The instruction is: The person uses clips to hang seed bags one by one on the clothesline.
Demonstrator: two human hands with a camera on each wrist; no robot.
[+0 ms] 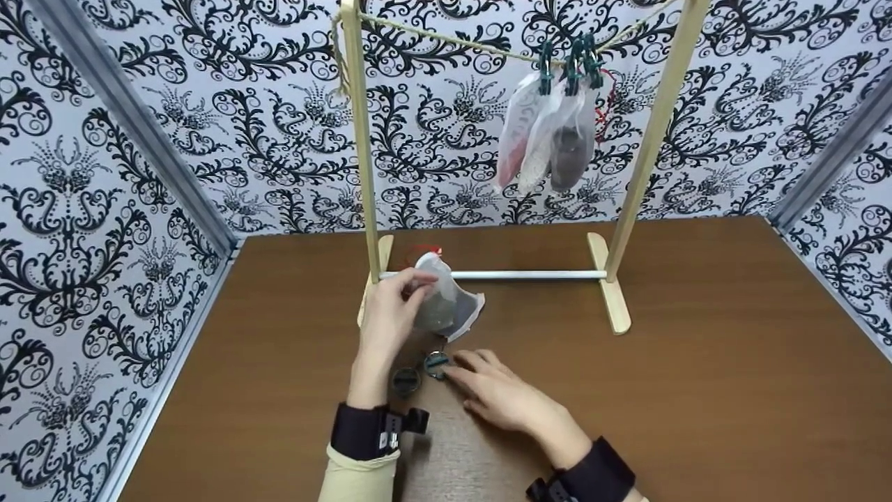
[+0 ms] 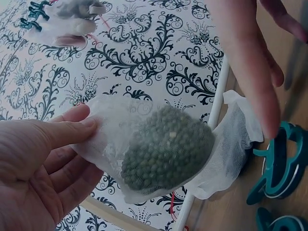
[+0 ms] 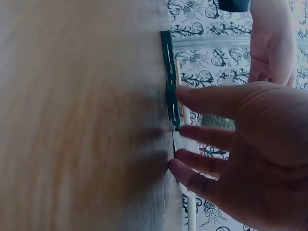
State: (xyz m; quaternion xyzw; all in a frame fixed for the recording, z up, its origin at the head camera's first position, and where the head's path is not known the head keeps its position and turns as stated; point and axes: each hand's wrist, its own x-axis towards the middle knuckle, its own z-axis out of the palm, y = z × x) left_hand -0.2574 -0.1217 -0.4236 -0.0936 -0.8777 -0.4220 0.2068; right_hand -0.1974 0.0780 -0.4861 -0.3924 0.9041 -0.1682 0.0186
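Two hands are at work over one brown table (image 1: 732, 369). The left hand (image 1: 387, 317) has one white mesh bag (image 2: 168, 149) pinched by its gathered-in end between thumb and fingers; the bag's many small green balls bunch at the far end. Just beyond it, a second bag (image 2: 231, 139) with dark contents lies near the left foot of the stand.

The right hand (image 1: 505, 397) has loosely extended fingers, grasping nothing — its fingertips are at the nearer of two green clips (image 1: 437, 364) on the table, though I cannot tell how firmly they touch it. The other clip (image 1: 406, 381) lies just beside, to the left.

The stand has two wooden posts (image 1: 364, 153), two feet (image 1: 609, 303) and one white rod (image 1: 529, 275) between them. From its one rope (image 1: 446, 43) hang three bags (image 1: 540, 139) — held by at least three green pegs (image 1: 573, 77).
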